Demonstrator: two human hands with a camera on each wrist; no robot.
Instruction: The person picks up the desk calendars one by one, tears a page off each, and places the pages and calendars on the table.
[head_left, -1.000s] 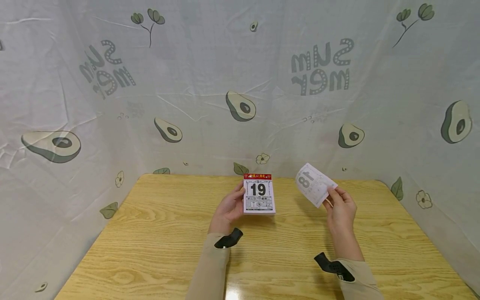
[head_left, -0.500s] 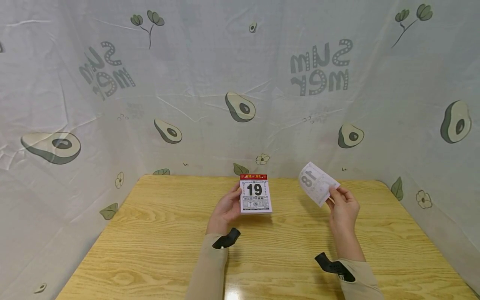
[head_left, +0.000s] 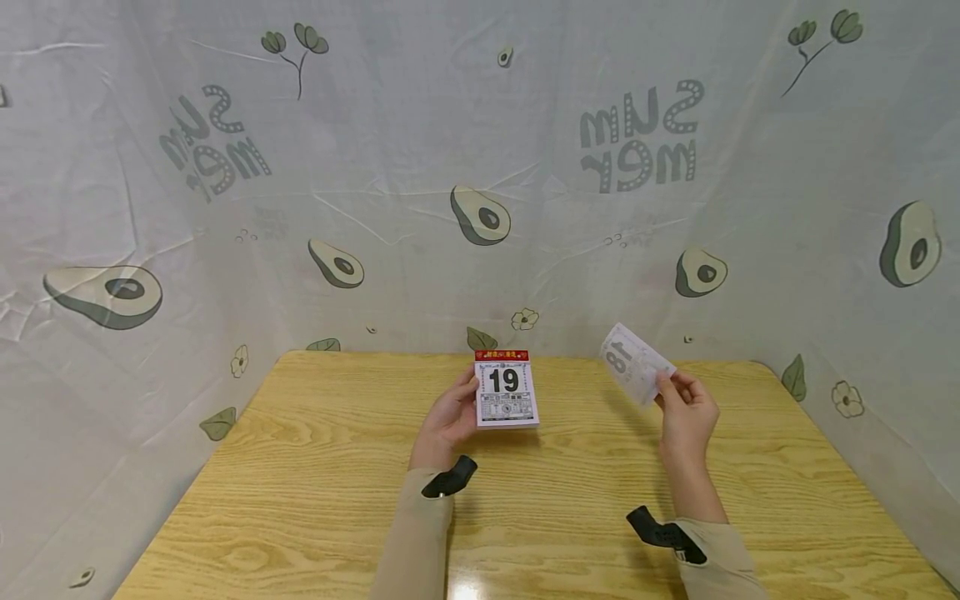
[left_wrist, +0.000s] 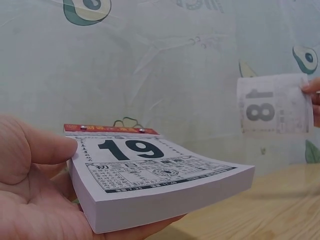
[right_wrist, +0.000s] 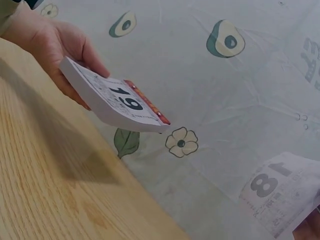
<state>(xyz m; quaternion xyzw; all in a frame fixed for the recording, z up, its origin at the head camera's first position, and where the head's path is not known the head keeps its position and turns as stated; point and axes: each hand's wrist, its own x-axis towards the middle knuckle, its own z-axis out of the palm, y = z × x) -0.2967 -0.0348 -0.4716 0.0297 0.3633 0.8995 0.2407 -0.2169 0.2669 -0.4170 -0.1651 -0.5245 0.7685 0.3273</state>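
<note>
A thick tear-off calendar pad [head_left: 506, 389] with a red top strip shows "19" on its top sheet. My left hand [head_left: 450, 414] grips the calendar pad [left_wrist: 150, 175] from its left side, thumb on top, above the wooden table [head_left: 315, 500]. The calendar pad [right_wrist: 115, 102] also shows in the right wrist view. My right hand [head_left: 686, 408] pinches a loose torn-off sheet [head_left: 633, 362] printed "18", held up in the air to the right of the pad. The loose sheet [left_wrist: 275, 105] hangs apart from the pad; the loose sheet [right_wrist: 282, 192] shows at lower right.
A white cloth backdrop [head_left: 480, 167] printed with avocados and leaves surrounds the table on the back and both sides. Black wrist camera mounts [head_left: 450, 479] sit on both beige sleeves. Bare wood lies to the left and right of my hands.
The left hand has shifted the pad slightly left. The right hand has raised the torn sheet a little and turned it more edge-on.
</note>
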